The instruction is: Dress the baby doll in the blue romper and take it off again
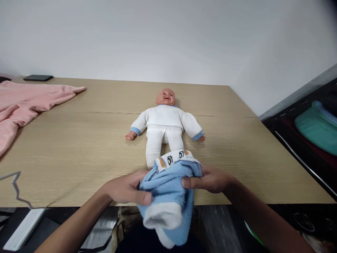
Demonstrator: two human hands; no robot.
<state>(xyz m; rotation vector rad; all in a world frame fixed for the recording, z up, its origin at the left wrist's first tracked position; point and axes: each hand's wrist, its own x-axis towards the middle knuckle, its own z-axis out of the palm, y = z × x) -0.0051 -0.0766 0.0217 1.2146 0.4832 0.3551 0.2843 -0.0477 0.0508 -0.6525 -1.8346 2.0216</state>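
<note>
A pair of small blue fleecy pants (168, 186) hangs between my two hands at the table's front edge. Its white waistband, printed with eyes and orange patches, points toward the doll; the white-cuffed legs droop toward me. My left hand (129, 188) grips the pants from the left, thumb on top and fingers hidden behind the cloth. On the other side, my right hand (210, 179) holds them near the waistband, thumb also on top. A baby doll (164, 117) in a white top with blue cuffs lies on its back, its lower legs partly covered by the pants.
Pink clothing (31, 102) is spread over the left of the wooden table (105, 130). A dark flat phone-like object (38, 78) rests at the back left, and a grey cable (17, 189) crosses the front left edge. Green cloth (316, 126) sits on a dark rack at right.
</note>
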